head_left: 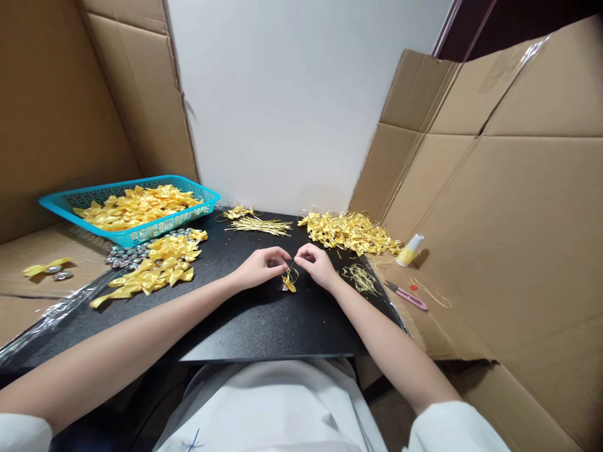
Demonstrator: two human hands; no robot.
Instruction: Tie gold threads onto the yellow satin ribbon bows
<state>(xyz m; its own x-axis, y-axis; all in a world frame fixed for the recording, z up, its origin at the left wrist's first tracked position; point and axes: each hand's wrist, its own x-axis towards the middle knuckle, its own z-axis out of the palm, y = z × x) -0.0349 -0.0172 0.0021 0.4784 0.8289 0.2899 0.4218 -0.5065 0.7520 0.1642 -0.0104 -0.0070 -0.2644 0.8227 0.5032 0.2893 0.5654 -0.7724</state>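
Over the middle of the black table (264,326), my left hand (264,266) and my right hand (316,265) face each other, both with pinched fingers. Between them runs a thin gold cord (296,275), looped and gripped at the fingertips of both hands. From it hangs a small yellow ribbon bow (289,284) with a silvery bell-like piece at its lower end, close to the tabletop. Beyond my hands lies a bundle of straight gold cords (261,225). A heap of finished-looking bows with cord loops (351,232) sits behind my right hand.
At the left stands a turquoise basket (136,235) of yellow bows, with loose bows (164,262) and silvery pieces (125,256) before it. Cord scraps (360,278), pink thread snips (407,295) and a thread cone (411,250) lie right. Cardboard walls (527,207) flank the table.
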